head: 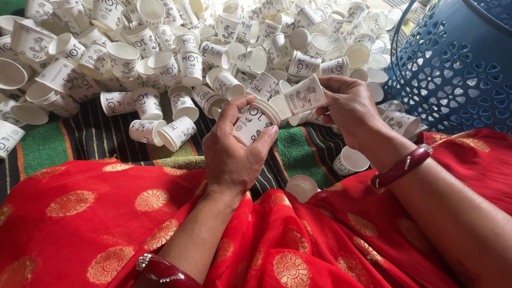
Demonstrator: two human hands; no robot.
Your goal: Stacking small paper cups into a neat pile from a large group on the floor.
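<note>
Head view shows you mid-stacking: your left hand (233, 154) is wrapped around a short nested stack of paper cups (256, 121), lying on its side with the rims facing up and to the right, while your right hand (349, 106) pinches a single printed paper cup (304, 96) by its base end, mouth pointing down-left toward the stack. The single cup sits just above and right of the stack's open rim, near it but not yet seated. As a judgement, the step in hand is nesting this cup onto the stack; the next move calls for lining up the two axes and sliding it home squarely. The loose heap of cups (160, 58) lies on the striped mat (90, 138) beyond your hands, with a blue perforated basket (458, 69) to the right.
</note>
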